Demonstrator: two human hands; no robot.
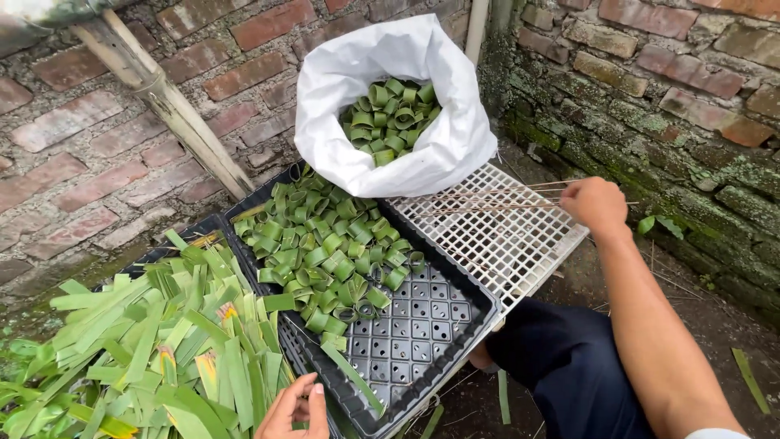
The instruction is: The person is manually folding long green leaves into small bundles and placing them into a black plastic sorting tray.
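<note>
The left hand (294,408) sits at the lower edge of view, its grip loosely curled with fingertips touching the cut green leaf strips (154,341) heaped to its left. Just right of this grip, a black perforated tray (410,329) holds a pile of rolled leaf rings (325,244). Beyond it, an open white sack (390,106) contains more rings. Further right, the right hand (595,205) rests above a white grid tray (496,236), its grip pressed together, pinching thin sticks (496,195) that extend left of it.
</note>
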